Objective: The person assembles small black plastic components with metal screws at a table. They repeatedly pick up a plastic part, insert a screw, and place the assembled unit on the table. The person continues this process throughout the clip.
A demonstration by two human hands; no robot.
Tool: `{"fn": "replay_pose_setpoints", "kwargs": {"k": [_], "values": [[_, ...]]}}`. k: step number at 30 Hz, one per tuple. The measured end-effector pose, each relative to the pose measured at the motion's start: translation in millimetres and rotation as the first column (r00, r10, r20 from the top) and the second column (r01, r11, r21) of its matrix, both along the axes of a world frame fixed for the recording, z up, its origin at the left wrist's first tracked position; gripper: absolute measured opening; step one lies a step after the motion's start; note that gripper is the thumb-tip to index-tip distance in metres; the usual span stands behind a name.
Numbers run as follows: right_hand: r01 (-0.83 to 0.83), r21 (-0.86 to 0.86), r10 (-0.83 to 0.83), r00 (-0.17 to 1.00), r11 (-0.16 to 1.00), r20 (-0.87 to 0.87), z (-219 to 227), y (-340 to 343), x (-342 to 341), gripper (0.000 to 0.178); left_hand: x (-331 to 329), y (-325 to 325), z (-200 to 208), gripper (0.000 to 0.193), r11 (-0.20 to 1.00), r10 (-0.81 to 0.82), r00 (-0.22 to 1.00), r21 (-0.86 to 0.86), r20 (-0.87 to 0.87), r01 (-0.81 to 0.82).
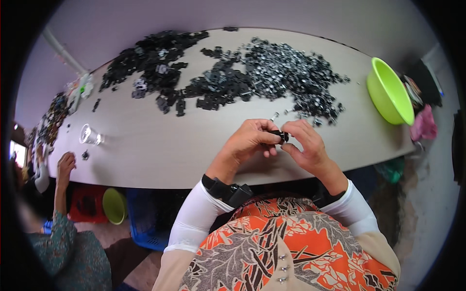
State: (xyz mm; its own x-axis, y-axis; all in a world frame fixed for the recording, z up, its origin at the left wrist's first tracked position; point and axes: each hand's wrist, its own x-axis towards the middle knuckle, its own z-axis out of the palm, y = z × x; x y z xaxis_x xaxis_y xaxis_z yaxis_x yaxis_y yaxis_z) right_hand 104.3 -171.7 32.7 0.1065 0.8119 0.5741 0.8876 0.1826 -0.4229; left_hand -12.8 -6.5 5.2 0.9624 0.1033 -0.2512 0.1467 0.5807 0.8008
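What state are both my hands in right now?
Left hand: closed, holding a small black part.
Right hand: curled at the part's right end; whether it grips can't be told.

A round lime-green plastic basin (390, 92) sits at the right end of a long pale table (155, 150), a crumpled pink cloth (424, 124) beyond that end, a tapered clear plastic cup (90, 135) on its left part, a boxy blue plastic crate (148, 239) below its near edge
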Motion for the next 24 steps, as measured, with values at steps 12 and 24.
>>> {"fn": "replay_pose_setpoints", "kwargs": {"k": [12, 24], "values": [[0.157, 0.088, -0.161, 0.986, 0.984, 0.038, 1.7, -13.7, -42.2, 0.050, -6.7, -3.0, -13.9, 0.013, 0.971, -0.166, 0.980, -0.154, 0.108, 0.182], [0.488, -0.047, -0.490, 0.871, 0.872, -0.045, -10.4, -35.0, 32.4, 0.023, -2.9, 3.0, -14.2, 0.012, 0.994, 0.050, 0.999, 0.094, -0.011, -0.049]]}}
